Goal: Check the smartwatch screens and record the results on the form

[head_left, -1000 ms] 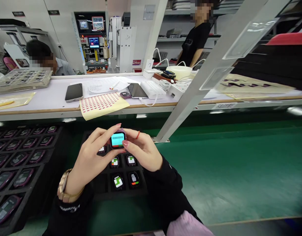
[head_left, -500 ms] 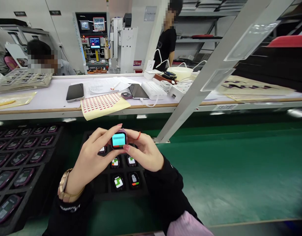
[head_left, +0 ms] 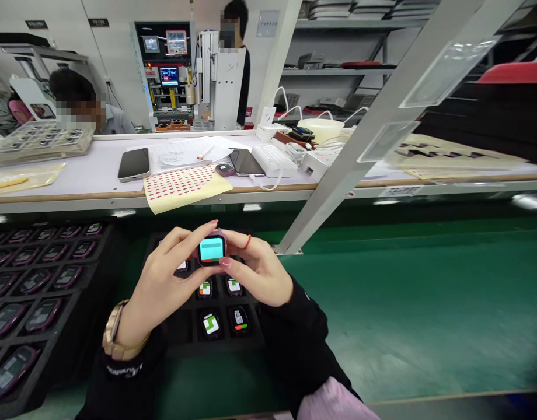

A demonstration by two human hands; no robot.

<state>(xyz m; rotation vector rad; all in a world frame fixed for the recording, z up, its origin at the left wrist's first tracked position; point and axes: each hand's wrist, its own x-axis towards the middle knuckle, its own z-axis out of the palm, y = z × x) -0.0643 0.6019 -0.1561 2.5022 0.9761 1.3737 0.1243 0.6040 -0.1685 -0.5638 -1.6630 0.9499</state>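
Between both hands is a small smartwatch (head_left: 211, 249) with a purple case and a lit cyan screen that has red and green along its lower edge. My left hand (head_left: 174, 271) grips its left side, the fingers over the top and the thumb underneath. On the other side my right hand (head_left: 260, 265) pinches it, the thumb at the lower right of the screen. Below the hands lies a black compartment tray (head_left: 178, 347) with several lit watches, among them a watch with a green and white screen (head_left: 210, 324). Part of this tray is hidden by my hands.
To the left, a larger black tray (head_left: 71, 309) holds several dark-screened watches. On the shelf ahead are a phone (head_left: 134, 164), a yellow sticker sheet (head_left: 187, 186), papers and white chargers (head_left: 272, 160). A slanted metal post (head_left: 338, 169) rises at the right. Two co-workers are beyond the shelf.
A standing co-worker in the background has moved left, behind the white machine. My hands and the smartwatch stay almost in the same place.
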